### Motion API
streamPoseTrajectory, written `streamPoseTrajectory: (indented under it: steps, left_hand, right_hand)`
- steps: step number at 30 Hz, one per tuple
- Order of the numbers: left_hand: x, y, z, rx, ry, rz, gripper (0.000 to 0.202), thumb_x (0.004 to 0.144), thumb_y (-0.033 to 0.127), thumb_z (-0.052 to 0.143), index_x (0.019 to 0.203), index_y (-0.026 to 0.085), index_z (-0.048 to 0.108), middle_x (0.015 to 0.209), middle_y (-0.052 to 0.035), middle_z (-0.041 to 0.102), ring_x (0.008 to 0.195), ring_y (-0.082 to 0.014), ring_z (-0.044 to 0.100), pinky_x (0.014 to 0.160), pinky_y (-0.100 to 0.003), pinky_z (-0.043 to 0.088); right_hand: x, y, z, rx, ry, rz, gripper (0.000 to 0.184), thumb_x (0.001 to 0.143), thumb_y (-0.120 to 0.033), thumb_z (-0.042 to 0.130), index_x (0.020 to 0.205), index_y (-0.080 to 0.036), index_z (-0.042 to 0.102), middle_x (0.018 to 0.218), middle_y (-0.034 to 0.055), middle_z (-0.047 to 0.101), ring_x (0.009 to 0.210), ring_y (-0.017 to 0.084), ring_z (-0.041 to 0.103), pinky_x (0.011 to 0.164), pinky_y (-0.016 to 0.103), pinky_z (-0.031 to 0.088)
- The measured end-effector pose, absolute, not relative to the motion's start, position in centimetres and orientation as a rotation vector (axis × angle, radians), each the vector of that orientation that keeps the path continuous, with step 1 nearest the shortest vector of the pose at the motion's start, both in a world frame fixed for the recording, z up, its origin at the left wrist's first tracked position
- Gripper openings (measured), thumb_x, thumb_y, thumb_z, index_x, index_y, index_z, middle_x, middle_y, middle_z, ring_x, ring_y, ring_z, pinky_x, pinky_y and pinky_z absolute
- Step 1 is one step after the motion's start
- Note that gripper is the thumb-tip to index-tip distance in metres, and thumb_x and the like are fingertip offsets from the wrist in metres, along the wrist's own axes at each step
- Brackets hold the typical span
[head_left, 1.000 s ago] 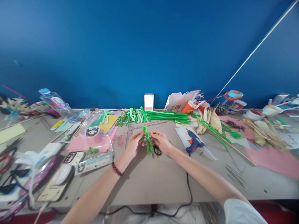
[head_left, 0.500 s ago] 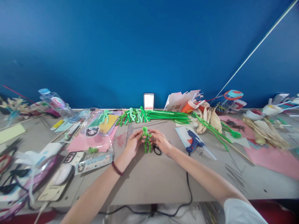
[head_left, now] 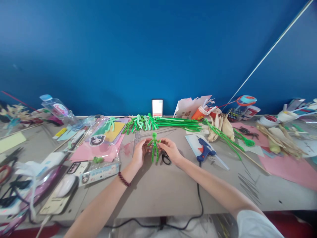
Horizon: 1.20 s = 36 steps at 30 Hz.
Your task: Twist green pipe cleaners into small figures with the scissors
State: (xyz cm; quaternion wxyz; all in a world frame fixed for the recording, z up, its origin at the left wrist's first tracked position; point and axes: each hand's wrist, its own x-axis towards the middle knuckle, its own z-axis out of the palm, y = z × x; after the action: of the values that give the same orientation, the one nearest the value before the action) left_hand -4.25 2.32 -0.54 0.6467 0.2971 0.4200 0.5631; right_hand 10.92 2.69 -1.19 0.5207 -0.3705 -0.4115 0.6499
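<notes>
A bright green pipe-cleaner figure (head_left: 155,147) with a round head, arms and two legs is held upright between my hands. My left hand (head_left: 140,151) pinches its arm on the left side. On the other side, the fingers of my right hand (head_left: 170,149) are closed on the figure's other arm. Black-handled scissors (head_left: 166,158) lie under and beside my right hand, their blades mostly hidden. Behind my hands sits a heap of finished green pipe-cleaner figures (head_left: 141,123), next to a bundle of long green pipe cleaners (head_left: 180,123).
A blue glue gun (head_left: 206,149) lies to the right, its black cable (head_left: 200,195) running off the front edge. Pink paper and bagged sheets (head_left: 99,145) lie left, near a phone with a white mouse (head_left: 64,185). A small screen (head_left: 157,108) leans on the blue wall.
The figure has turned slightly between my fingers, its legs now hanging further apart. My hands stay in nearly the same place; the view has shifted a little.
</notes>
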Motion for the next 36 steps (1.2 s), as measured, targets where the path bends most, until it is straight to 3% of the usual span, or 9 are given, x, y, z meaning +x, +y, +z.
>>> streamPoseTrajectory:
  steps: [5, 11, 17, 23, 32, 36]
  left_hand:
    - [-3.9, 2.0, -0.4, 0.839, 1.063, 1.332, 0.010, 0.071, 0.028, 0.060, 0.079, 0.023, 0.063, 0.074, -0.0002, 0.066, 0.066, -0.0154, 0.060, 0.057, -0.025, 0.043]
    - [-3.6, 1.9, -0.4, 0.953, 1.049, 1.149, 0.022, 0.067, 0.031, 0.068, 0.084, 0.017, 0.068, 0.072, -0.0018, 0.068, 0.062, -0.0141, 0.061, 0.058, -0.024, 0.046]
    - [-3.5, 2.2, -0.9, 0.907, 1.039, 1.180, 0.028, 0.059, 0.030, 0.076, 0.082, 0.014, 0.069, 0.072, -0.0022, 0.070, 0.056, -0.0118, 0.061, 0.053, -0.021, 0.047]
    - [-3.7, 2.3, -0.9, 0.795, 1.002, 1.200, 0.031, 0.058, 0.031, 0.078, 0.083, 0.015, 0.067, 0.072, -0.0005, 0.068, 0.055, -0.0121, 0.061, 0.054, -0.024, 0.050]
    - [-3.8, 2.2, -0.3, 0.989, 1.113, 1.276, 0.029, 0.059, 0.032, 0.076, 0.083, 0.018, 0.070, 0.080, -0.0014, 0.069, 0.069, -0.0134, 0.060, 0.061, -0.022, 0.045]
    - [-4.0, 1.9, 0.2, 1.106, 1.127, 1.185, 0.027, 0.064, 0.036, 0.072, 0.083, 0.016, 0.070, 0.073, -0.0025, 0.068, 0.060, -0.0129, 0.056, 0.055, -0.023, 0.041]
  right_hand:
    - [11.0, 2.7, -1.0, -0.886, -0.981, 1.519, 0.032, 0.061, -0.038, 0.075, 0.083, -0.019, 0.061, 0.074, -0.0019, 0.062, 0.064, 0.011, 0.056, 0.059, 0.024, 0.048]
    - [11.1, 2.9, -1.2, -0.908, -1.030, 1.449, 0.031, 0.064, -0.039, 0.072, 0.086, -0.019, 0.061, 0.076, -0.0009, 0.061, 0.065, 0.011, 0.056, 0.061, 0.024, 0.048]
    - [11.2, 3.1, -1.1, -0.908, -1.042, 1.424, 0.036, 0.065, -0.038, 0.072, 0.093, -0.021, 0.059, 0.082, -0.0001, 0.060, 0.065, 0.011, 0.057, 0.059, 0.025, 0.048]
    - [11.3, 3.0, -1.2, -0.937, -1.046, 1.588, 0.033, 0.063, -0.041, 0.072, 0.085, -0.018, 0.061, 0.072, -0.0004, 0.062, 0.059, 0.011, 0.057, 0.054, 0.024, 0.047]
    - [11.4, 3.0, -1.4, -0.990, -1.168, 1.564, 0.025, 0.061, -0.033, 0.072, 0.078, -0.017, 0.063, 0.063, -0.0024, 0.061, 0.053, 0.009, 0.054, 0.051, 0.022, 0.045]
    - [11.5, 2.8, -1.4, -0.996, -1.358, 1.526, 0.014, 0.065, -0.028, 0.068, 0.072, -0.017, 0.065, 0.064, -0.0022, 0.062, 0.053, 0.009, 0.053, 0.054, 0.023, 0.045]
